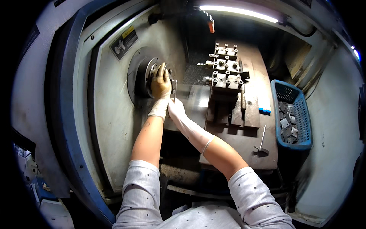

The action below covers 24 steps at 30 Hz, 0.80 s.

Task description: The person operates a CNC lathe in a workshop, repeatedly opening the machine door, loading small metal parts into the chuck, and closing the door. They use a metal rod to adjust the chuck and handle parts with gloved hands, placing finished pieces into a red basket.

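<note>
Chuck at 10 o'clock: left hand in stained glove pressed on its face, fingers curled; right hand grips thin metal key just beside.

2 hands, 1 chuck, 1 basket, 1 hammer

I look into a machine enclosure with pale grey metal walls and a blue door frame. A strip light glows along the top. A blue plastic basket sits at the machine bed's right edge.
</note>
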Motion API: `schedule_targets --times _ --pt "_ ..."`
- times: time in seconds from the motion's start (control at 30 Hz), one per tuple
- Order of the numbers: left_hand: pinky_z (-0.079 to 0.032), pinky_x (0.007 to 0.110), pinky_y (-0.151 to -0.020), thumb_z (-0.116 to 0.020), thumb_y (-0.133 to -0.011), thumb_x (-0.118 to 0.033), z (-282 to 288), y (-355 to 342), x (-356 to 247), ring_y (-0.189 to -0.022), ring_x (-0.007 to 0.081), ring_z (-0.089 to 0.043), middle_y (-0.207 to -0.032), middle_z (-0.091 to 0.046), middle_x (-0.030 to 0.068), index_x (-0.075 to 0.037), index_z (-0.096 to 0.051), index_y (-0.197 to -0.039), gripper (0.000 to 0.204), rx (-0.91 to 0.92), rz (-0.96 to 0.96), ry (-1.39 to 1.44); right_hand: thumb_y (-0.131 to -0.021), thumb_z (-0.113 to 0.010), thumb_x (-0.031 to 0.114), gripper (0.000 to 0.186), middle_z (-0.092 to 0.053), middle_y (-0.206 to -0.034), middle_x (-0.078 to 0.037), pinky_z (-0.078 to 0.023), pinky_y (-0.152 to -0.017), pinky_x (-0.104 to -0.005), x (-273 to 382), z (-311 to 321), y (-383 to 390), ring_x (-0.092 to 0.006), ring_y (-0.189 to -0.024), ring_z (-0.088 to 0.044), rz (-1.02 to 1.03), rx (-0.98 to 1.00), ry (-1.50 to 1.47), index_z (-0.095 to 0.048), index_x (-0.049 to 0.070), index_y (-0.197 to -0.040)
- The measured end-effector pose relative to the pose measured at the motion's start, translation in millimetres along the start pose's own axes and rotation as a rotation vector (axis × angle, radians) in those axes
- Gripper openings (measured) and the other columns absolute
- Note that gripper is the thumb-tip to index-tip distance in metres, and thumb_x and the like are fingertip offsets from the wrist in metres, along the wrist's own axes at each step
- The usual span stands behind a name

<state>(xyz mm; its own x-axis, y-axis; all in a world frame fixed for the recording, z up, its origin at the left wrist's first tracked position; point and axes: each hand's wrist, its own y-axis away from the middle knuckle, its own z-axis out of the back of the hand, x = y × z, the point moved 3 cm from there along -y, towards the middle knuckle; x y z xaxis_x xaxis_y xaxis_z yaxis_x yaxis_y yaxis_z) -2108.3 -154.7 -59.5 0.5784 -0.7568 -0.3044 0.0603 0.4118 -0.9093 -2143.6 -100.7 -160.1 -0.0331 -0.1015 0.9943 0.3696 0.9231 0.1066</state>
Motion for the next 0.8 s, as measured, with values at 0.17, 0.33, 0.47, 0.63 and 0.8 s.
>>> schedule_targets --times 0.17,0.33,0.47,0.63,0.8 --pt "-0.044 0.034 -0.072 -0.051 -0.078 -0.015 -6.6 -12.1 8.9 -0.084 0.0277 -0.055 -0.091 -0.059 0.0115 -0.008 -0.058 -0.096 0.021 0.142 0.116 -0.08 -0.082 -0.039 0.019 0.019 -0.057 -0.081 -0.02 -0.042 -0.068 -0.0402 20.7 -13.5 22.5 -0.0362 -0.076 -0.055 0.119 -0.324 0.025 -0.048 0.003 -0.087" --pt "-0.045 0.033 -0.071 -0.052 -0.077 -0.018 -18.7 -18.1 14.9 -0.082 0.0255 -0.056 -0.09 -0.059 0.0104 -0.01 -0.06 -0.093 0.02 0.242 0.209 -0.159 -0.084 -0.039 0.021 0.021 -0.057 -0.08 -0.02 -0.043 -0.066 -0.0403 39.4 -4.4 25.5 -0.0351 -0.076 -0.056 0.171 -0.229 0.097 -0.042 0.002 -0.094" --pt "-0.046 0.034 -0.066 -0.053 -0.076 -0.019 -16.2 -21.9 20.9 -0.078 0.025 -0.057 -0.087 -0.059 0.0084 -0.012 -0.06 -0.092 0.019 0.255 0.127 -0.23 -0.082 -0.038 0.017 0.019 -0.057 -0.078 -0.021 -0.043 -0.063 -0.0436 47.7 -6.9 35.3 -0.0364 -0.07 -0.056 0.186 -0.218 0.243 -0.038 0.003 -0.095" --pt "-0.046 0.033 -0.063 -0.053 -0.077 -0.022 -17.0 -18.1 13.4 -0.074 0.0239 -0.057 -0.085 -0.059 0.0066 -0.012 -0.061 -0.091 0.019 0.093 0.068 -0.189 -0.082 -0.036 0.017 0.022 -0.057 -0.078 -0.021 -0.042 -0.063 -0.0451 25.4 8.2 20.2 -0.0389 -0.072 -0.055 0.145 -0.192 0.503 -0.035 0.007 -0.101" --pt "-0.046 0.035 -0.064 -0.052 -0.077 -0.022 -22.7 -24.4 18.2 -0.076 0.0257 -0.058 -0.084 -0.06 0.0088 -0.011 -0.062 -0.089 0.019 0.276 0.13 -0.232 -0.082 -0.039 0.016 0.026 -0.056 -0.077 -0.024 -0.043 -0.066 -0.0435 32.5 7.7 25.6 -0.0395 -0.074 -0.055 0.151 -0.125 0.475 -0.034 0.004 -0.104"
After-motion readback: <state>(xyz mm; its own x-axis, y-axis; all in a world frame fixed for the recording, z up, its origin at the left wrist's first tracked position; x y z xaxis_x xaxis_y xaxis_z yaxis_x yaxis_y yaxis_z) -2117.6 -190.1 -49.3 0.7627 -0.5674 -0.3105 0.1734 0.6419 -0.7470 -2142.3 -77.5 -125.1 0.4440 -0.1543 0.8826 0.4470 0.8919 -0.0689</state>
